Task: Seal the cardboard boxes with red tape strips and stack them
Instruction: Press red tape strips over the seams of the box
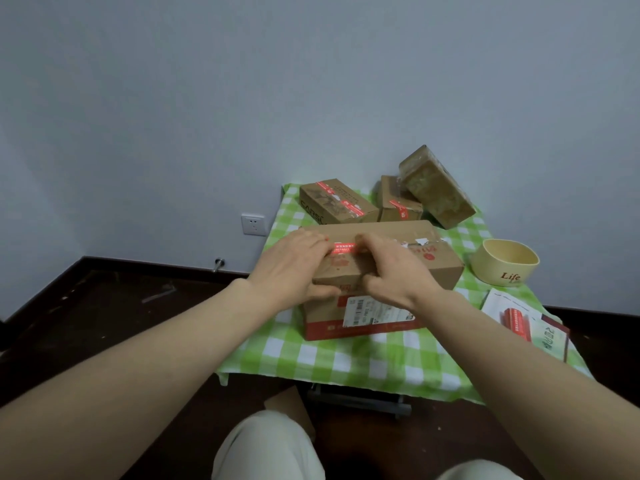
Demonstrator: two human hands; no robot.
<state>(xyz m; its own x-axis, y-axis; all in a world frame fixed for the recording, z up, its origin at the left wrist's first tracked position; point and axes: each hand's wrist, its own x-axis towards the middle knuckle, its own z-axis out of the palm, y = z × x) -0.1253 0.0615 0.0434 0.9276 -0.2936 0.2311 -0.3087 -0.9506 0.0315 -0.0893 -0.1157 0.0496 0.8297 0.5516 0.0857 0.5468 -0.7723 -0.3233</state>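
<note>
Red tape strip [344, 248]: lies across the top of the large cardboard box [440, 268], between the two hands, both pressing on it.
Left hand [294, 266]: palm down on the box top, fingers flat over the strip's left end, thumb hooked on the box's near face; pressing, not gripping anything.
Right hand [394, 271]: fingers curled down onto the strip's right end, thumb on the near edge of the box; pressing, nothing clasped.
Large cardboard box: sits mid-tabletop, a shipping label [372, 311] and a red band on its near side.
Tabletop [346, 358]: covered with a green-and-white checked cloth.
Box with red tape [337, 202]: behind the large one, to the left, already taped.
Small box [398, 202]: just right of that, a red strip on its front.
Wrapped brown box [436, 187]: tilted, leaning on the small box.
Cream bowl [505, 261]: right of the large box, marked "Life".
Sheet with red strips [516, 318]: near right edge of the tabletop.
</note>
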